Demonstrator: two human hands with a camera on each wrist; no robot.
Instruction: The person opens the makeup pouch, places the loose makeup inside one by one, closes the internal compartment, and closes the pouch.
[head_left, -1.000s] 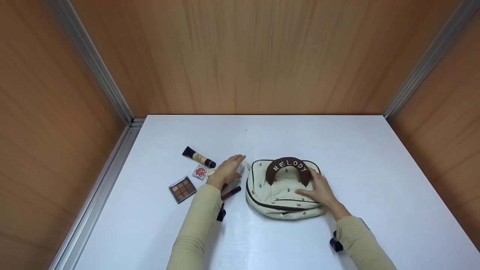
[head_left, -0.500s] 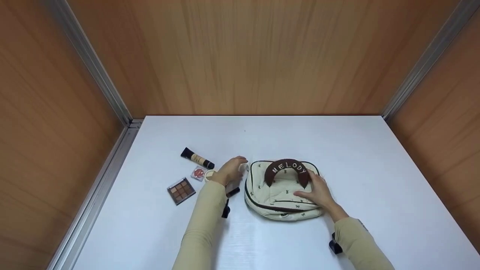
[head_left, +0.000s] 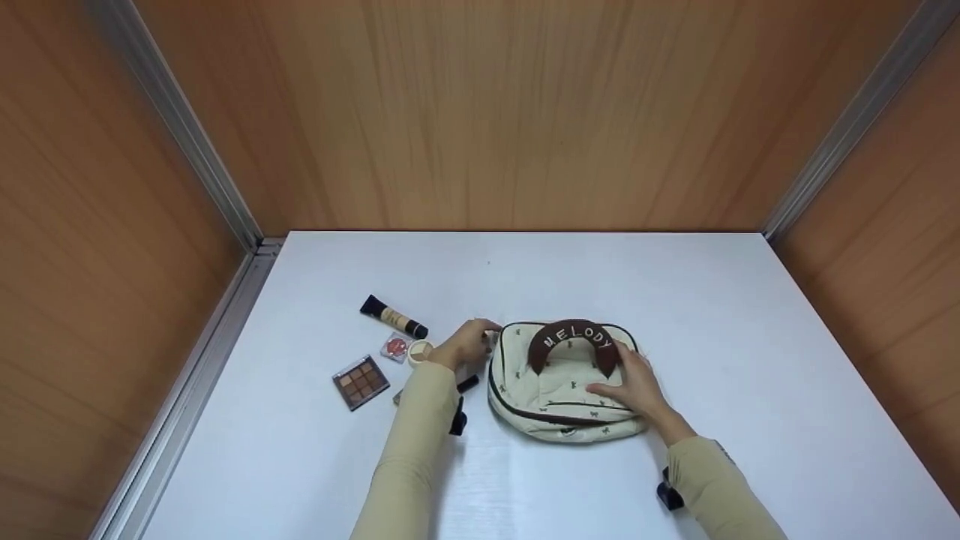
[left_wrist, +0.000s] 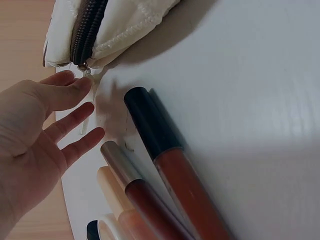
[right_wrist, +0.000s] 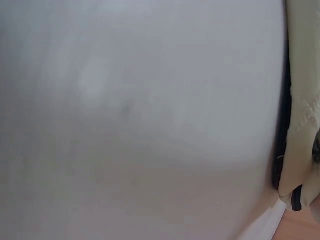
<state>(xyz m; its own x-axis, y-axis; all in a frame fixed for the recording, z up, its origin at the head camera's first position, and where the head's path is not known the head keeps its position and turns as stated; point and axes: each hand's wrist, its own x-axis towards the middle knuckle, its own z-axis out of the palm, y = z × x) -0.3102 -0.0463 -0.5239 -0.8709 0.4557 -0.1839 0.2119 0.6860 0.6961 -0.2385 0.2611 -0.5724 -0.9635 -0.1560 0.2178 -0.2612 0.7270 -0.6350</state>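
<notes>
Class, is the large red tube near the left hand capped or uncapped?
Capped: the left wrist view shows the red tube with a black cap covering its end.

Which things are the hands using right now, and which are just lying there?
Being used now:
cream bag, right hand on it
zipper pull, pinched by left hand

Just lying there:
black-and-beige tube
brown palette
small square case
round compact
slim tubes

Cool, even light brightens the glossy white rectangular desk (head_left: 712,360) in the head view, with faint soft shadows beside the beige fabric sleeves (head_left: 409,442). The left wrist view is dimmer, the cream fabric bag (left_wrist: 132,25) casting a soft-edged shadow; the right wrist view is grey and blurred, with hazy glare at upper left.
</notes>
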